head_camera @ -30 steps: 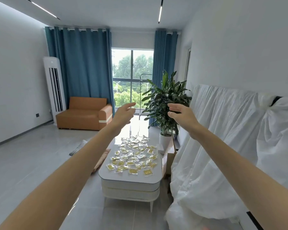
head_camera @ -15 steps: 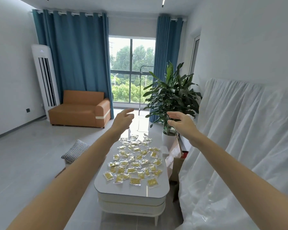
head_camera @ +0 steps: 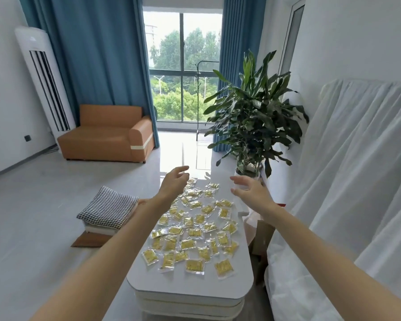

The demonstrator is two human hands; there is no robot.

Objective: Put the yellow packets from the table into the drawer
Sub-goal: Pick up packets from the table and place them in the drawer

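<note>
Below your forearms, the white rounded tabletop (head_camera: pixel 190 283) has a bare strip along its near edge. Beyond it, the clear-wrapped yellow packets (head_camera: pixel 195 228) spread up to beneath your hands. A white draped sheet (head_camera: pixel 345 205) crowds your right arm; open grey floor (head_camera: pixel 33 216) lies left. Your left hand (head_camera: pixel 175 185) and right hand (head_camera: pixel 250 192) hover loosely spread, empty, touching nothing.

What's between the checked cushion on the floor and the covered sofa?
In the head view, the white table stands between the cushion and sofa, with yellow packets spread on it.
</note>
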